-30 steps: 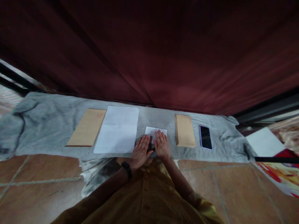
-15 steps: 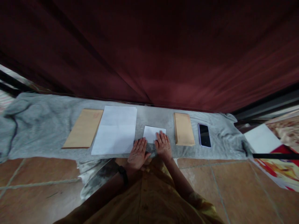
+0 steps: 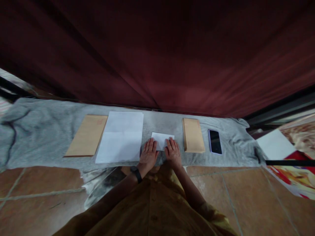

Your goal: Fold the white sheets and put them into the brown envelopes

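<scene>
A small folded sheet of white paper (image 3: 161,139) lies on the grey cloth close to me. At its left edge rests my left hand (image 3: 149,153), laid flat with fingers stretched forward. My right hand (image 3: 173,153) is flat too, its fingertips on the paper's right side. Left of my hands is a stack of larger white paper sheets (image 3: 120,136), and left of that a brown envelope pile (image 3: 87,136). Another stack of smaller brown envelopes (image 3: 194,135) sits right of my right hand.
A phone (image 3: 215,142) lies on the grey cloth (image 3: 233,144) at the right. Behind the narrow surface hangs a dark red curtain (image 3: 157,65). To the far right, a white sheet (image 3: 275,146) and a red printed bag or box (image 3: 297,173) stand beyond a black bar (image 3: 290,162).
My left hand has moved forward and slightly right onto the paper's left edge. My right hand has shifted slightly, still flat on the paper's right side.
</scene>
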`<state>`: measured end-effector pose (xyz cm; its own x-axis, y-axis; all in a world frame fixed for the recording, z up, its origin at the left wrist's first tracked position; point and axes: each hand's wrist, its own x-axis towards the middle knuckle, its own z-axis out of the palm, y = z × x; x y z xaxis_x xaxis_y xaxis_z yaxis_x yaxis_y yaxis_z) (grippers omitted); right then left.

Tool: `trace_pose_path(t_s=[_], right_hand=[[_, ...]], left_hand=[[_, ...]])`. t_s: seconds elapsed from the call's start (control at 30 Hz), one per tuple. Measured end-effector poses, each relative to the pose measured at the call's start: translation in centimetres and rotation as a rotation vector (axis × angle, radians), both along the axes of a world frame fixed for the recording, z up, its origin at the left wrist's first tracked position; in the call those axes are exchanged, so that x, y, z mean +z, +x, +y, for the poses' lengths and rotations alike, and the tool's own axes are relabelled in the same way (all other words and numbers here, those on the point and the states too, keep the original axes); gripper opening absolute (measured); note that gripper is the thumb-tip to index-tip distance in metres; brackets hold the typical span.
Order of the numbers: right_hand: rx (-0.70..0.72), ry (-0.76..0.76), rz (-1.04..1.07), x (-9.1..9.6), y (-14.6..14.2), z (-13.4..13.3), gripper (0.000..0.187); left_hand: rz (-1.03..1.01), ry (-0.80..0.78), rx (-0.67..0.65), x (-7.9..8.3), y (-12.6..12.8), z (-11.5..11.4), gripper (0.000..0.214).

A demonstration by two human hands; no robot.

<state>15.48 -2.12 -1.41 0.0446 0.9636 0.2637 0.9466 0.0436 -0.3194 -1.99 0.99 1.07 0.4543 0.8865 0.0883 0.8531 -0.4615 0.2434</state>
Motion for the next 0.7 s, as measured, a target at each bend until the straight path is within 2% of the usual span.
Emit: trace_pose_path(t_s=[0.2, 0.33, 0.5, 0.7], right_hand=[[-0.209, 0.019, 0.133, -0.1, 1.1, 0.7, 0.051], [-0.205, 0.033, 0.260, -0.4, 1.3, 2.0, 0.051], [-0.231, 0.088, 0.451, -1.6, 1.5, 3.0, 0.053], [-0.318, 0.098, 0.630, -3.1, 2.7, 3.5, 0.051]], left_hand=[[0.009, -0.005, -0.001, -0.7, 0.1, 0.1, 0.055], [-0.024, -0.031, 0.001, -0.9, 0.2, 0.4, 0.053], [-0.064, -0.071, -0.001, -0.8, 0.3, 0.7, 0.051], [-0.098, -0.083, 0.005, -0.7, 0.2, 0.9, 0.047]])
